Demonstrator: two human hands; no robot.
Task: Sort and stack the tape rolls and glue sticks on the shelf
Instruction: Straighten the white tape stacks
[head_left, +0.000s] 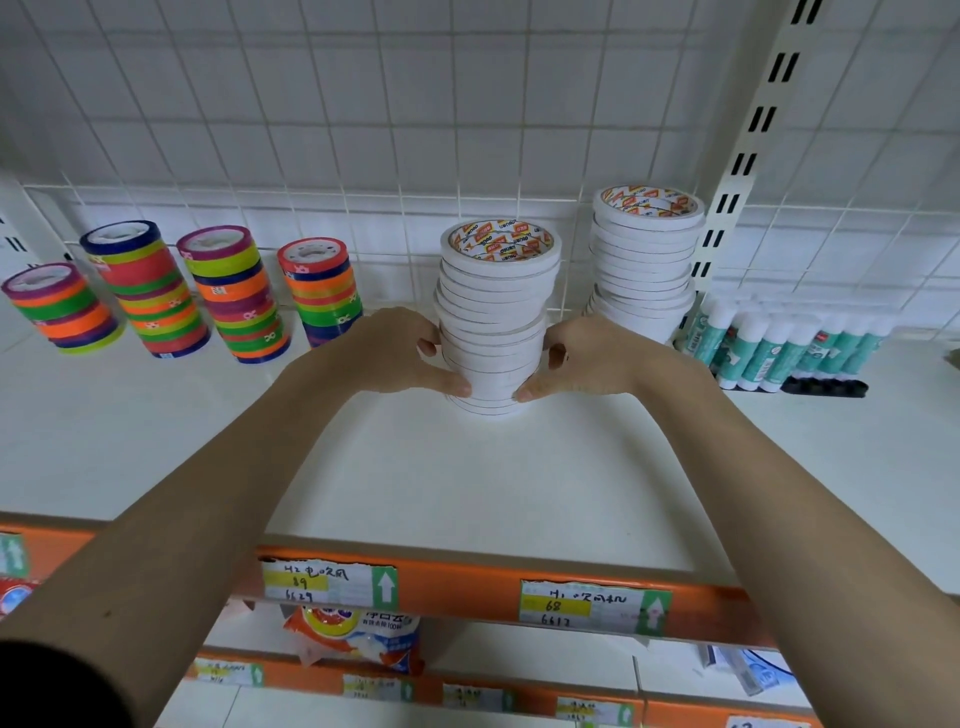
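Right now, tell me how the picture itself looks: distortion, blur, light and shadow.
Head view: wide-angle bending curves the white wire-grid back panel and the orange shelf edge; the teal-and-white glue sticks at the right edge look soft; lighting is flat and even, with only a faint shadow under the white tape stack that the left hand and right hand grip.
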